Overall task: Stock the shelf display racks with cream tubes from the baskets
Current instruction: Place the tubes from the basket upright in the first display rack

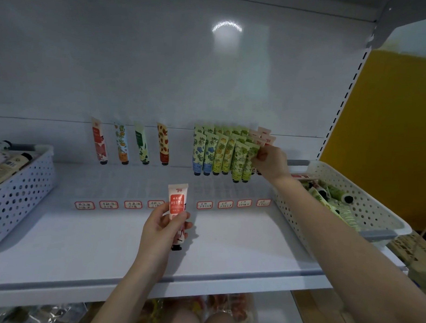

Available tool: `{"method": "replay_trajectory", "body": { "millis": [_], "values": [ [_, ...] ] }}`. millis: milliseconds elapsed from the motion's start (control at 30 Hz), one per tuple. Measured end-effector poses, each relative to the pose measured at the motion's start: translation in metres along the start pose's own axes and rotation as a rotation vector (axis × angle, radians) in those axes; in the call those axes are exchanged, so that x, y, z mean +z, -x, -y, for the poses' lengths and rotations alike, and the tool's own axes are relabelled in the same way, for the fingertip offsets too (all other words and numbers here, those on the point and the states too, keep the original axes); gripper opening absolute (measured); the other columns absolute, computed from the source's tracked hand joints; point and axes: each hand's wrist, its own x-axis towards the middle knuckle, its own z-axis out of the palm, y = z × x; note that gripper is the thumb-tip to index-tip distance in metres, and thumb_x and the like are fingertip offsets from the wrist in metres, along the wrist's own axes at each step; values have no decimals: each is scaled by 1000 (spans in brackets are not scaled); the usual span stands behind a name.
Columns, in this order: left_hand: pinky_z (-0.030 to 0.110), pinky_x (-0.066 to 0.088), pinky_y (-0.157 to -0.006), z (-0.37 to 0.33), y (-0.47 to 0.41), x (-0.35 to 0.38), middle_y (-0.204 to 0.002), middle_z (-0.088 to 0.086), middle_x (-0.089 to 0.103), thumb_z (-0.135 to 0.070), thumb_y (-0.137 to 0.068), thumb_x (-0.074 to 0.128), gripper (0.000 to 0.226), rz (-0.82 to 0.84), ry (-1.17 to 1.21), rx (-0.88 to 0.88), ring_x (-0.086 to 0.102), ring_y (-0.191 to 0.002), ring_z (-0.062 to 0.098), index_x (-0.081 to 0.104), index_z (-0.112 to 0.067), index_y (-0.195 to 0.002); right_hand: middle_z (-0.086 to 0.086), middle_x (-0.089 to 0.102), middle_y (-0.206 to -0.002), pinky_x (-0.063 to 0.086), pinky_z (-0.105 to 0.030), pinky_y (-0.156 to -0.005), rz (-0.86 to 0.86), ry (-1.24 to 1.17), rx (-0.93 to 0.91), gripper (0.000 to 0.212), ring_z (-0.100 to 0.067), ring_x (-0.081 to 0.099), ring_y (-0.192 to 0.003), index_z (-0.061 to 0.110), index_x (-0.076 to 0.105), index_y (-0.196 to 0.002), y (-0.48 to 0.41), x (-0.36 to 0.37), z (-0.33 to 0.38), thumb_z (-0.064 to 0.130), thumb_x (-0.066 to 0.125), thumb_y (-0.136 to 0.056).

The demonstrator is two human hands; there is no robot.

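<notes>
- Holding up a pink-and-red plastic cream tube [178, 201] with a black cap, cap down, the left hand [160, 228] has fingers and thumb wrapped round its lower half, above the white metal shelf [107, 242].
- Right hand [271, 163] is at the far-right lane, fingertips pinched on the pale pink tubes [263, 134], just beside the green-patterned tubes [241, 160].
- Risk: a nudge there could topple that leaning green row, and the held tube could go into the wrong lane.
- Chinese print on the tube's red panel and the red-bordered handwritten labels [204, 205] are too blurred to read.
- More tubes lie in the white perforated plastic basket [374, 215] on the right.
</notes>
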Motion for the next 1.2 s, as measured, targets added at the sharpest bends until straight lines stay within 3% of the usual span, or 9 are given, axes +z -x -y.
{"method": "replay_trajectory", "body": {
  "millis": [100,267,333,400,500,600,833,967,1200],
  "values": [
    [28,49,-68,-3,1,0,-92,1,69,-15,-88,59,19,6,20,-2,66,-79,15,56,-28,-101,-21,68,-90,48,-32,-73,-53,-40,32,19,-33,62,-88,-7,66,-90,4,-8,0,-1,48,-87],
    [22,51,-64,-12,6,3,-95,2,67,-4,-90,56,30,84,36,44,68,-80,13,56,-25,-110,-11,67,-105,47,-21,-81,-368,-353,93,28,-20,63,-97,4,60,-115,24,-34,20,4,47,-90],
    [17,52,-61,-16,10,5,-98,1,66,-9,-89,59,34,125,12,69,67,-88,18,53,-25,-119,-13,69,-94,54,-37,-81,-274,-507,44,22,-26,65,-88,5,62,-107,37,-40,31,4,48,-89],
    [17,53,-61,-20,15,9,-100,-3,66,-11,-87,61,35,161,4,94,67,-91,18,53,-29,-117,-13,68,-81,55,-44,-77,-62,-594,-3,11,-31,65,-78,11,63,-89,59,-43,46,7,53,-90],
    [18,54,-62,-24,21,13,-100,-3,68,-10,-86,63,35,188,15,97,69,-88,15,54,-29,-113,-5,69,-81,58,-29,-73,232,-625,-42,9,-19,68,-75,15,63,-88,90,-43,63,20,57,-91],
    [21,53,-61,-27,26,16,-101,2,70,-9,-85,65,33,198,9,95,70,-87,17,54,-22,-113,0,69,-79,57,-19,-66,340,-631,-82,8,-7,67,-68,17,64,-86,109,-38,69,24,60,-87],
    [23,54,-65,-30,34,15,-98,8,68,-12,-84,66,25,240,-38,133,66,-89,21,58,-24,-104,-3,67,-69,54,-17,-59,352,-778,-22,1,-5,64,-57,7,64,-84,124,-33,71,7,63,-85],
    [34,55,-84,-24,34,9,-104,0,65,-15,-82,69,25,254,-168,171,64,-98,22,59,-29,-101,-4,67,-67,54,-19,-59,271,-903,41,4,-7,64,-56,8,64,-81,124,-34,69,5,64,-84],
    [22,52,-81,-20,26,22,-97,-6,66,-13,-84,68,22,263,-271,242,64,-91,13,61,-29,-97,0,68,-68,54,-18,-58,301,-842,39,7,-8,66,-58,4,61,-81,126,-32,59,9,64,-85]
  ]
}}
